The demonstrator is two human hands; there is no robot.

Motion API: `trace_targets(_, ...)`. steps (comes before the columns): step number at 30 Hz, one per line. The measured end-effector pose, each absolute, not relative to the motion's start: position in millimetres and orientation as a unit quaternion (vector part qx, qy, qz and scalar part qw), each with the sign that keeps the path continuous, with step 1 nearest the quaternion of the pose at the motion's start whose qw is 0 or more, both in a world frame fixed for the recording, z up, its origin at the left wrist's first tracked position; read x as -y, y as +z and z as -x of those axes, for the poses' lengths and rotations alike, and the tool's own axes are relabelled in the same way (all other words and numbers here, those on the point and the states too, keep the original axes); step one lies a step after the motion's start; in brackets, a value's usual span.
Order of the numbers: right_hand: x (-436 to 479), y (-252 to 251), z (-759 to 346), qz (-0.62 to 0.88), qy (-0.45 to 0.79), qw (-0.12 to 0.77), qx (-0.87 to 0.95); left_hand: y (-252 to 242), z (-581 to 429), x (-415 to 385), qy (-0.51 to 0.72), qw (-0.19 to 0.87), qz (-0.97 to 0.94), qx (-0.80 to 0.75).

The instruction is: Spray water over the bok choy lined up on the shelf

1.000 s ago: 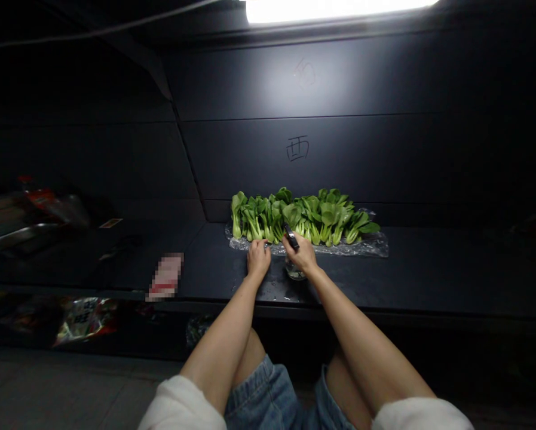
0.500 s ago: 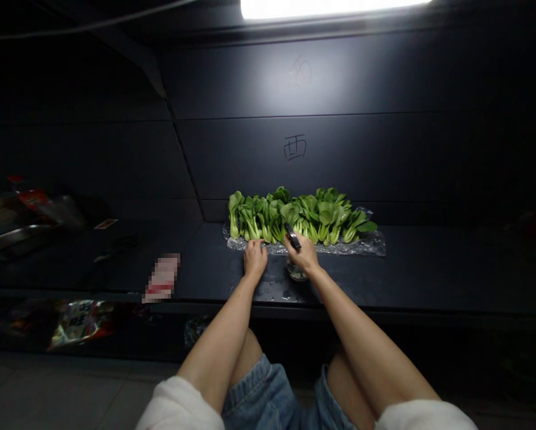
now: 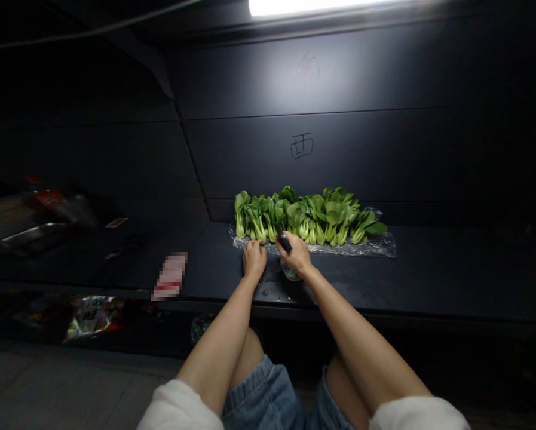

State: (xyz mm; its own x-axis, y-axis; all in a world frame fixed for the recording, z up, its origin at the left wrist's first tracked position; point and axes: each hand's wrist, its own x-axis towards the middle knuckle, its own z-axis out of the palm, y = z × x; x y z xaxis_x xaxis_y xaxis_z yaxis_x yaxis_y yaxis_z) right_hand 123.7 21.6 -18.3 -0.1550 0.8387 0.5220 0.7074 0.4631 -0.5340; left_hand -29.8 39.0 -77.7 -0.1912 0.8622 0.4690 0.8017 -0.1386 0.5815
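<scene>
A row of green bok choy lies on a clear plastic sheet along the back of a dark shelf. My left hand rests at the sheet's front edge, fingers curled near the leftmost stalks. My right hand is closed on a small black object, held just in front of the greens. Under that hand stands a small clear glass container; most of it is hidden.
A red and white package lies left on the shelf. Metal trays and red packets sit in the dark at far left. Wrapped goods lie on the lower level. Wet spots mark the shelf near my hands.
My right hand with the black object has shifted slightly left, closer to my left hand. The left hand stays at the sheet's edge.
</scene>
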Motion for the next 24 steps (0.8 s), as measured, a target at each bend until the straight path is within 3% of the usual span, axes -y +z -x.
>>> trace_targets(24, -19.8, -11.3, -108.1, 0.480, 0.111, 0.351, 0.797, -80.4, 33.4, -38.9, 0.390, 0.041, -0.624, -0.676)
